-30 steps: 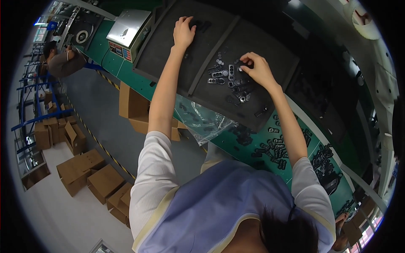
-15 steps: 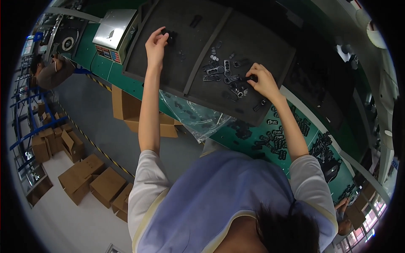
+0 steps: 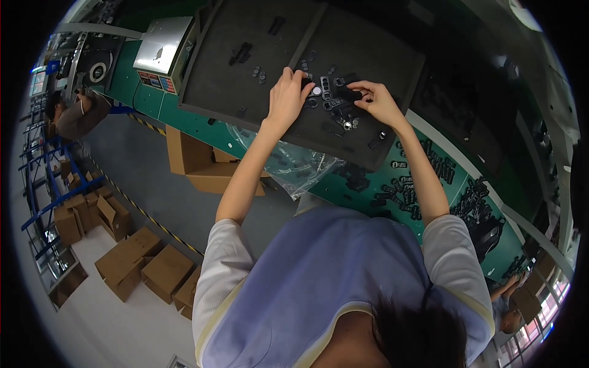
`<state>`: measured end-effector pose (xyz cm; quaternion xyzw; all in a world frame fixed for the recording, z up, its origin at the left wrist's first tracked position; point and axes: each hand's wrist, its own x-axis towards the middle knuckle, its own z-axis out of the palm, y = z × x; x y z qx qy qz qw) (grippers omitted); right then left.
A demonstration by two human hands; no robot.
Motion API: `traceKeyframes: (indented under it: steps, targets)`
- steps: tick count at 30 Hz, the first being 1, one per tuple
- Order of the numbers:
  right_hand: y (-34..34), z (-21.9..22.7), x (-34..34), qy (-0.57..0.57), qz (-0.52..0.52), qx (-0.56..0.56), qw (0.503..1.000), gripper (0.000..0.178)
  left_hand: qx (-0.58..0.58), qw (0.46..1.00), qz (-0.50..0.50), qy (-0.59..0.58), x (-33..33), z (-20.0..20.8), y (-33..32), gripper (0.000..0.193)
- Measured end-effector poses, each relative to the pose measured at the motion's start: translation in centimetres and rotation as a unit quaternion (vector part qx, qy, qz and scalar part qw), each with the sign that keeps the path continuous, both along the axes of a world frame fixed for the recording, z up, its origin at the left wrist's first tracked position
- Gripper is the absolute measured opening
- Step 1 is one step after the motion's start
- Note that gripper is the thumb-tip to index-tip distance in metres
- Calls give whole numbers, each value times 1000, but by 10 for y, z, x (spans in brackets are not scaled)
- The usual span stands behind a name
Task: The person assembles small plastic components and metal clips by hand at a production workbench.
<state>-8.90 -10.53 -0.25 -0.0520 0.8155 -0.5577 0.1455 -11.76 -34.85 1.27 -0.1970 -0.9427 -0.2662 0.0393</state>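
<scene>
Both my hands work over the right compartment of a dark, divided tray. My left hand is closed, its thumb and fingertips round a small black part at the left edge of a loose pile. Beside those fingertips lies a part with a round, pale face. At the right of the pile, my right hand pinches a black piece, partly hidden by the fingers. A flat black link with round holes lies between the hands. A dark jointed part rests in the left compartment.
A scale stands left of the tray on the green table. A clear plastic bag hangs at the front edge, by an open carton. Many black parts lie right. Two other people are farther off.
My left hand has left the dark jointed part in the left compartment and come right, to the pile. My right hand stays by the pile, slightly higher.
</scene>
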Motion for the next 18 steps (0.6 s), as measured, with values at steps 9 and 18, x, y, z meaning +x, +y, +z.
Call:
traceKeyframes:
  steps: [9,18]
  targets:
    - [-27,8,33,393,-120,158,898,32,-134,983,-63,108,-1,-7,-2,30]
    - [-1,21,34,-127,-214,-294,923,9,311,921,101,-211,-9,2,-9,30]
